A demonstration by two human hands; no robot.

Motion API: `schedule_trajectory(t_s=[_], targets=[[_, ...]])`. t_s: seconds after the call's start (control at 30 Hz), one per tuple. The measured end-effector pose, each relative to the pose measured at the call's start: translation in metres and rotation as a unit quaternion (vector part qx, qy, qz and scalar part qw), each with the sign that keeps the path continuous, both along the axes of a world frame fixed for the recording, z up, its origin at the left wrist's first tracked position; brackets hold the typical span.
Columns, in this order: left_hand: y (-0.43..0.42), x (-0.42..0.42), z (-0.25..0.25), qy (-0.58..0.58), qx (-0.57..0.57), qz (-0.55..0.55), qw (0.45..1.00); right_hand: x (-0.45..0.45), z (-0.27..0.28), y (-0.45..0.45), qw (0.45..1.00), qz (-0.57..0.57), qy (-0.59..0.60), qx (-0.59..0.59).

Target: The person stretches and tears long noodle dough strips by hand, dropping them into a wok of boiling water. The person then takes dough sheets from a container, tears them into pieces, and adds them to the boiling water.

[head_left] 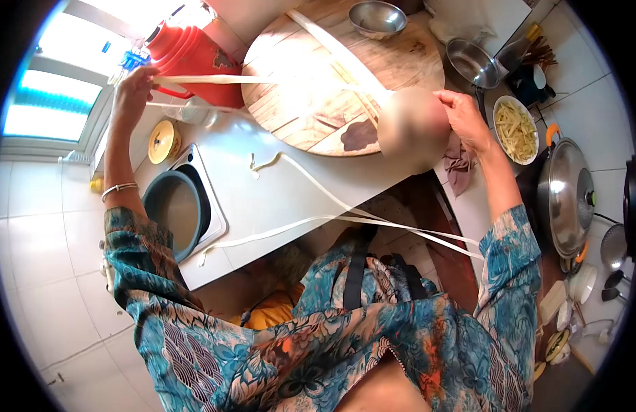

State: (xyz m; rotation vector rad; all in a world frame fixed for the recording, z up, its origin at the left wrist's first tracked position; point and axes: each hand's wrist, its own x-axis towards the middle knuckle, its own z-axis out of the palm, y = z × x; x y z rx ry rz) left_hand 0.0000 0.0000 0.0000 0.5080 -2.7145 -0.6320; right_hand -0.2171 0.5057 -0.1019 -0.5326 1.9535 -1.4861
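Note:
At the upper left, my left hand [134,96] is raised with its fingers closed on the end of a pale, flat dough strip [215,79], which stretches right over the round wooden board [290,113]. My right hand [467,118] is raised at the board's right edge, thumb and fingers pinched together beside a blurred patch; what they hold is hidden there. Other pale strands [307,180] run from the white counter across its front edge toward my right forearm. A wide pale strip [338,49] lies across the board.
A red thermos [194,58] stands left of the board. A dark basin [177,209] sits in the sink. On the board's far edge is a metal bowl [377,18]. A bowl of cut pale strips [516,130] and a lidded wok [567,196] are at the right.

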Motion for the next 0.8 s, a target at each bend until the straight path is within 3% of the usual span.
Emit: schedule_trajectory(t_s=[0.07,0.1,0.17,0.23,0.3,0.43,0.47,0.57,0.7,0.8], targets=[[-0.009,0.000,-0.030,0.008,0.011,-0.007,1.000,0.001,0.005,-0.005,1.000,-0.011,0.008,0.023],[-0.023,-0.010,0.001,-0.024,-0.052,-0.004,0.998,-0.003,-0.004,-0.035,1.000,-0.011,-0.011,-0.020],[-0.037,-0.028,-0.021,-0.010,-0.057,-0.019,0.998,-0.017,-0.007,-0.049,0.999,-0.006,0.019,-0.039],[0.004,-0.014,-0.052,-0.064,-0.161,-0.065,0.983,0.010,0.009,-0.022,1.000,0.022,-0.006,0.008],[0.043,-0.029,-0.058,-0.036,-0.192,-0.064,0.979,0.008,0.007,-0.025,1.000,0.022,-0.019,0.001],[0.105,-0.059,-0.069,-0.030,-0.047,-0.148,0.987,-0.001,0.013,-0.022,0.999,0.025,-0.018,0.024],[0.117,-0.065,-0.073,-0.017,-0.064,-0.173,0.983,-0.004,0.014,-0.020,0.999,0.024,-0.009,0.028],[0.157,-0.078,-0.081,-0.007,0.110,-0.216,0.970,-0.006,0.014,-0.019,0.999,0.016,0.022,0.025],[0.225,-0.104,-0.098,0.028,0.200,-0.273,0.941,0.007,0.034,-0.022,0.995,0.034,0.082,0.035],[0.262,-0.125,-0.109,0.076,0.124,-0.325,0.934,0.015,0.046,-0.024,0.992,0.029,0.117,0.027]])
